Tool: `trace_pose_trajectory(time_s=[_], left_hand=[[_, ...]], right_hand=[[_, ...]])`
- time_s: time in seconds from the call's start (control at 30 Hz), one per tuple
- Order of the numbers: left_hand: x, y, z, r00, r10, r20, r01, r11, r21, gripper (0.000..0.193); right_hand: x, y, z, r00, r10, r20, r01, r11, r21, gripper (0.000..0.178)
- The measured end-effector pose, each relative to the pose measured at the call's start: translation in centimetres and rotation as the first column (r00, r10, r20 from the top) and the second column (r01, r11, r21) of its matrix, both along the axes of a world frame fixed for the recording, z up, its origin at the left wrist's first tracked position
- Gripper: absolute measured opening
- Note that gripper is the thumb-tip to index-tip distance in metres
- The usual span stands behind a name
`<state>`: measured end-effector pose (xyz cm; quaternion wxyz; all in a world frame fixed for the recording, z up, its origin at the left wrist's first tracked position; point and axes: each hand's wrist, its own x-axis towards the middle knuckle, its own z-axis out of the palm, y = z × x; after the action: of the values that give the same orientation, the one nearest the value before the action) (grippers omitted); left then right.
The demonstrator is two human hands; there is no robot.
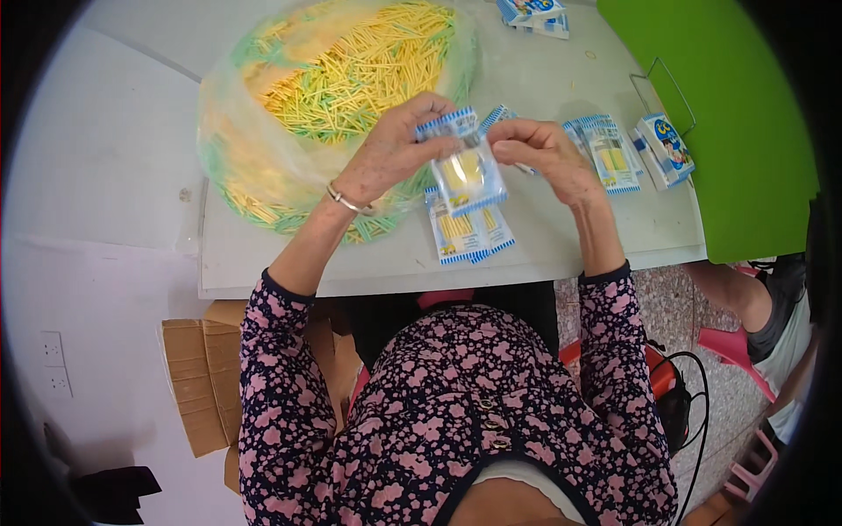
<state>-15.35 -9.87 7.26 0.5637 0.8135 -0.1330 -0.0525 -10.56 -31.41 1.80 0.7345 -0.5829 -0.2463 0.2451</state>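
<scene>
Packet (471, 180) of yellow sticks (463, 170) hangs above the table (351, 279), its striped top end pinched in the left hand (399, 145). The right hand (548, 153) curls just beside its upper right side; whether it grips anything, I cannot tell. The packet looks light, its film soft and slippery, the sticks probably snappable, so the flat striped end seems the best hold.

The head-worn fisheye camera faces steeply down at close range above the wearer's torso (465, 394); the near edge of the desk (351, 279) crosses mid-view
</scene>
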Motion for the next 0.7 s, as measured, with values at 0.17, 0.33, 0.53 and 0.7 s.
trace_pose_trajectory(time_s=[0.17, 0.33, 0.53, 0.7], left_hand=[[-2.9, 0.6, -4.3, 0.997, -0.076, 0.010, 0.072, 0.973, 0.221, 0.033], [-4.6, -1.3, -3.2, 0.875, -0.118, 0.469, -0.272, 0.681, 0.680, 0.041], [-3.1, -0.9, -3.6, 0.838, -0.147, 0.526, -0.261, 0.738, 0.622, 0.035], [-1.4, -0.9, -3.0, 0.832, -0.076, 0.549, -0.315, 0.750, 0.582, 0.034]], right_hand=[[1.8, -2.5, -1.9, 0.874, -0.285, 0.394, 0.406, 0.873, -0.270, 0.025], [2.1, -1.3, -3.5, 0.411, -0.016, 0.912, 0.845, 0.383, -0.374, 0.028], [3.3, -1.0, -5.2, 0.466, 0.065, 0.883, 0.804, 0.386, -0.453, 0.022], [3.8, -0.5, -4.5, 0.292, -0.110, 0.950, 0.852, 0.482, -0.206, 0.015]])
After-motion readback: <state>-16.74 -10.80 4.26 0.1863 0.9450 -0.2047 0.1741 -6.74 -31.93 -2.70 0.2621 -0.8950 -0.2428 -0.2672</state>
